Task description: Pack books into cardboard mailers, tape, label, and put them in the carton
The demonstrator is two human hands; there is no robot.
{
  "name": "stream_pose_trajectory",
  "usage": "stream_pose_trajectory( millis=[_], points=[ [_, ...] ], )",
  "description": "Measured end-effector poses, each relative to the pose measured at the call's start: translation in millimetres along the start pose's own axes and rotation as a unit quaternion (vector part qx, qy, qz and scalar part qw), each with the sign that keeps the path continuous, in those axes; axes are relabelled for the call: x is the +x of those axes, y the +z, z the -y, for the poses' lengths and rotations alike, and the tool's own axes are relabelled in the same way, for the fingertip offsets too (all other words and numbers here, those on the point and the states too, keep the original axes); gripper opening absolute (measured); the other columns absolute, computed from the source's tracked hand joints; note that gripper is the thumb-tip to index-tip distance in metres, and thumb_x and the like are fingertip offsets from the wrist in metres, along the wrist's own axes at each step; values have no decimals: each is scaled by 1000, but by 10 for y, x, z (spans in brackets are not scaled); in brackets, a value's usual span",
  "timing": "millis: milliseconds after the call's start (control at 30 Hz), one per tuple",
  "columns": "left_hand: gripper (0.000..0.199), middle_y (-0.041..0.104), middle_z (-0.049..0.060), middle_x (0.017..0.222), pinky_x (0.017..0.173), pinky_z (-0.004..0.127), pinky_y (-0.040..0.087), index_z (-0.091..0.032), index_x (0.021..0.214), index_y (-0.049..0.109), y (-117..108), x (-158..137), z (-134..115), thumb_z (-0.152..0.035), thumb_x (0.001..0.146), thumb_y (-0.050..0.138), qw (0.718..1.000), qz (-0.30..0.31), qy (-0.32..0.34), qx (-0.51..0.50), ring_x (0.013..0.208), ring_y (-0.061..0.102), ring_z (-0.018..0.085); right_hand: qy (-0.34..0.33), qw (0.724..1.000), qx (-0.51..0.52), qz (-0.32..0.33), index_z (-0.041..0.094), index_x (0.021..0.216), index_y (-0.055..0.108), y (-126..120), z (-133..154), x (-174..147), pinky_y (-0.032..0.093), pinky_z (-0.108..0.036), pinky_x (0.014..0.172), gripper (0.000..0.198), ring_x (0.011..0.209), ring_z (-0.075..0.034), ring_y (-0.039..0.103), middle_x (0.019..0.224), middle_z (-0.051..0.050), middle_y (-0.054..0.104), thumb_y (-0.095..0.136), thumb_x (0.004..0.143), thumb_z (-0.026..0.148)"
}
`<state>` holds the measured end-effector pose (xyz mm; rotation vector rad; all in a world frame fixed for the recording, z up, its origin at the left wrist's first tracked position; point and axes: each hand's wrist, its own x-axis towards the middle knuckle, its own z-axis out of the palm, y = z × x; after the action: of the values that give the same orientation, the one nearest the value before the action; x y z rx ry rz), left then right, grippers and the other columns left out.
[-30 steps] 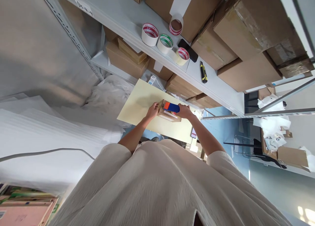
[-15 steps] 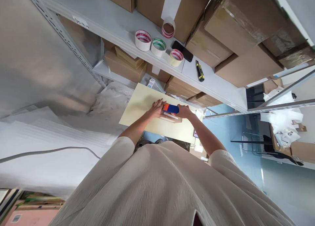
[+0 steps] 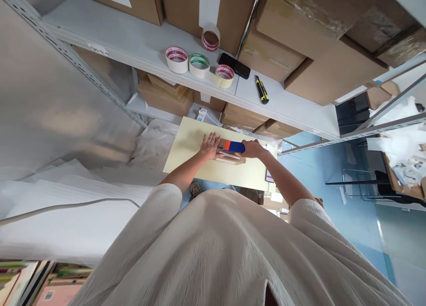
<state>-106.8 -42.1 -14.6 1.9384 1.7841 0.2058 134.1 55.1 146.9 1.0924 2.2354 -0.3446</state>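
Note:
A small cardboard box [image 3: 238, 160] lies on the pale yellow tabletop [image 3: 186, 141]. Over its top sits a blue and orange tape dispenser [image 3: 234, 147]. My right hand [image 3: 252, 149] is wrapped round the dispenser's right end. At the left end of the box, my left hand [image 3: 209, 146] lies with its fingers spread, touching the box. The dispenser hides much of the box's top, and the underside of my right hand's grip is out of sight.
Above the table runs a grey shelf [image 3: 286, 108] with several tape rolls [image 3: 199, 66], a black phone [image 3: 234, 65], a yellow-black utility knife [image 3: 261, 90] and large cartons [image 3: 206, 17]. White foam sheets [image 3: 76, 221] are stacked at left. Another phone [image 3: 269, 176] lies at the table's right edge.
My left hand's fingers have spread out more on the box. The dispenser has shifted slightly right, still in my right hand. The whole view has moved a little.

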Motion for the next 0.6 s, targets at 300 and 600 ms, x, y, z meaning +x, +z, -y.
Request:
stream_pose_trajectory(
  millis=[300,600],
  points=[
    [129,8,27,197,144,74,-9,-11,190,21,-37,-27,-16,-85,96,68,999,12,-16,30,184,3,51,-19,999,33,-24,22,131,64,252,-668,-238,40,-47,117,49,114,-38,80,120,-17,85,76,97,55],
    [126,5,27,197,144,73,-6,-11,191,18,-132,-43,-84,-88,100,60,995,44,-48,78,184,3,49,1,997,72,-23,25,123,65,668,-1779,-605,44,-50,115,53,107,-39,80,110,-15,85,78,93,67]
  ],
)
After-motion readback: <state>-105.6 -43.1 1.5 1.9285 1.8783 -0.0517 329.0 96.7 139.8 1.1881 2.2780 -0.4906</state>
